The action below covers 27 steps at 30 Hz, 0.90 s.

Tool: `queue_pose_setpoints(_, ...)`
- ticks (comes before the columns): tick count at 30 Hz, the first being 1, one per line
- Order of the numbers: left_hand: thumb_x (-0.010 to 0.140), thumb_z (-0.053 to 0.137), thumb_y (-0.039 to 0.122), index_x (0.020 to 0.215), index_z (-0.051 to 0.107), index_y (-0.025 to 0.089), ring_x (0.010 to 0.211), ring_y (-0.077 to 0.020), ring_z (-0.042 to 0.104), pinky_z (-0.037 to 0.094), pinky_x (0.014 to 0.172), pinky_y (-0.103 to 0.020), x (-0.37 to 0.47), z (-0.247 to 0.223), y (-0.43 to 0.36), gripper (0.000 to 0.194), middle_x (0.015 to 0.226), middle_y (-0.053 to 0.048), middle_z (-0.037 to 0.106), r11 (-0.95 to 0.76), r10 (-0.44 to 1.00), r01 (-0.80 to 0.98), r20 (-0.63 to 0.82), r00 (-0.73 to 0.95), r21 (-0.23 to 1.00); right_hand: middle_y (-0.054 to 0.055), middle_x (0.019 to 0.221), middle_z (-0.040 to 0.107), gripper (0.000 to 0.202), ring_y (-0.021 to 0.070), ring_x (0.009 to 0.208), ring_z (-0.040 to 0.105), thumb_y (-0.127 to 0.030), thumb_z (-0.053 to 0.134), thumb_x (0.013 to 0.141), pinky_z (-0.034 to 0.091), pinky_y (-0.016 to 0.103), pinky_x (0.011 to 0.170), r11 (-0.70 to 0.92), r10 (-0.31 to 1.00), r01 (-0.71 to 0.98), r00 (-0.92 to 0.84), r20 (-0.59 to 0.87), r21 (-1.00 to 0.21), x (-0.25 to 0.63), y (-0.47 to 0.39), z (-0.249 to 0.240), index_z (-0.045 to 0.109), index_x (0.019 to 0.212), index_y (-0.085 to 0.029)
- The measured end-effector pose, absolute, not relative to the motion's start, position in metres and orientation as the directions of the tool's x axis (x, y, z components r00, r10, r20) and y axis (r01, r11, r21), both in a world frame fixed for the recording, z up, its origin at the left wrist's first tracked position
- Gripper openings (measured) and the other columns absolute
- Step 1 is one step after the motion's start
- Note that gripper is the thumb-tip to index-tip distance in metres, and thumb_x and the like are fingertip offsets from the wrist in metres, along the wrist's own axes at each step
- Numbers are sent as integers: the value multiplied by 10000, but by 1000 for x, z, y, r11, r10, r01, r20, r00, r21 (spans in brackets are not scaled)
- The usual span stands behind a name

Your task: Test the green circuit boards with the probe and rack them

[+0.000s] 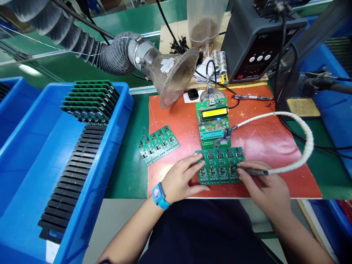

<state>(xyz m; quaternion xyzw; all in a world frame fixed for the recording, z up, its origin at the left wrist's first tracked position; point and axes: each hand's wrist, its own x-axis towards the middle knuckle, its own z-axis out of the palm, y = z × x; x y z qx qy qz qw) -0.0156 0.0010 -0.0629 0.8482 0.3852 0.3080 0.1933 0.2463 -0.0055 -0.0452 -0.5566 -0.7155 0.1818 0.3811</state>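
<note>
A green circuit panel [220, 167] with a row of small digit displays lies on the red mat. My left hand [183, 178] rests at its left end, fingers on the panel's edge and thumb along the lower side. In my right hand [265, 187] is a dark probe [254, 171], wired to a white wrapped cable [305, 146]; its tip is at the panel's right part, partly hidden by my fingers. Just above the panel stands a programmer board [213, 126] with a lit yellow screen. A second circuit panel [158, 145] lies to the left, untouched.
A blue bin [110, 161] at the left holds upright green panels [90, 99] in a black rack. A fume extractor hood [178, 79] hangs over the red mat [176, 117]. A soldering station [261, 47] stands at the back right, a pen-like tool [254, 98] before it.
</note>
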Motion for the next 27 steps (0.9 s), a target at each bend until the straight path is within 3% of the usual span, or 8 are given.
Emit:
queue_pose_setpoints(5, 855, 667, 573, 1431, 425, 193, 1266, -294, 578, 539, 1017, -458, -17, -63, 2, 731, 1346, -180, 578, -649, 756, 519, 392, 524, 557, 51, 968, 683, 98, 208, 853, 686, -274, 619, 934, 586, 384, 803, 247, 963, 600, -65, 262, -761, 251, -9, -50, 651, 1017, -231)
queue_pose_setpoints(9, 883, 624, 575, 1400, 475, 208, 1230, -308, 576, 549, 976, -460, -6, -53, -2, 651, 1350, -183, 530, -616, 786, 610, 328, 525, 499, 51, 975, 677, 106, 199, 820, 684, -283, 616, 936, 592, 361, 758, 222, 971, 575, -58, 231, -788, 252, -10, -52, 651, 1019, -226)
queue_pose_setpoints(13, 832, 609, 676, 1414, 498, 330, 1211, -426, 529, 535, 891, -574, 24, -44, -12, 686, 1411, -188, 440, -566, 824, 759, 250, 509, 321, 49, 963, 681, 89, 201, 821, 685, -275, 602, 941, 591, 364, 764, 264, 960, 589, -80, 270, -764, 252, -8, -50, 645, 1003, -227)
queue_pose_setpoints(16, 770, 646, 700, 1440, 460, 397, 1201, -483, 494, 537, 811, -567, 46, -46, -16, 758, 1481, -163, 392, -528, 842, 830, 239, 484, 177, 52, 959, 682, 82, 208, 850, 687, -261, 596, 942, 590, 365, 776, 284, 953, 589, -84, 292, -756, 251, -7, -49, 637, 1002, -223)
queue_pose_setpoints(20, 790, 663, 646, 1435, 461, 420, 1165, -454, 523, 544, 774, -518, 56, -46, -15, 713, 1472, -144, 419, -505, 847, 861, 231, 479, 64, 53, 950, 682, 76, 214, 885, 685, -252, 587, 943, 585, 370, 806, 294, 951, 579, -96, 295, -760, 251, -7, -51, 623, 1002, -220)
queue_pose_setpoints(27, 864, 604, 609, 1415, 462, 469, 1209, -418, 541, 543, 834, -479, 57, -32, -16, 586, 1473, -109, 453, -455, 886, 891, 105, 451, 13, 48, 972, 674, 84, 196, 908, 669, -281, 570, 967, 566, 326, 808, 282, 955, 587, -100, 279, -759, 252, -7, -55, 610, 1020, -230)
